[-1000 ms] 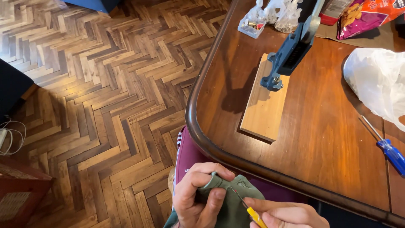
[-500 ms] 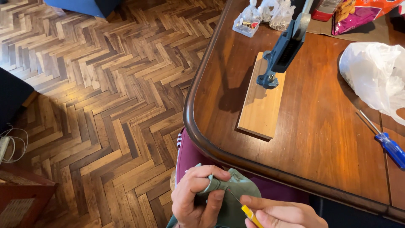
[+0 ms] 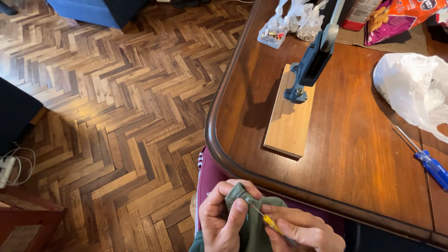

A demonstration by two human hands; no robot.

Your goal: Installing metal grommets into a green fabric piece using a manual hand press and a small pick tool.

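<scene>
My left hand (image 3: 223,219) pinches a fold of dark green fabric (image 3: 252,224) in my lap, just below the table's edge. My right hand (image 3: 301,231) grips a thin tool with a yellow handle (image 3: 272,224), whose metal tip touches the fabric near my left thumb. Both hands are close together at the bottom of the view.
A dark wooden table (image 3: 364,154) carries a blue metal press (image 3: 312,65) mounted on a light wooden board (image 3: 289,116), a blue-handled screwdriver (image 3: 427,161), a white plastic bag (image 3: 415,95), small clear bags of parts (image 3: 291,21) and a snack packet (image 3: 396,16). Herringbone parquet floor (image 3: 116,112) lies to the left.
The view has shifted slightly, so the table sits lower and further right. My hands stay on the fabric, with the tool's tip now pressed closer to my left thumb.
</scene>
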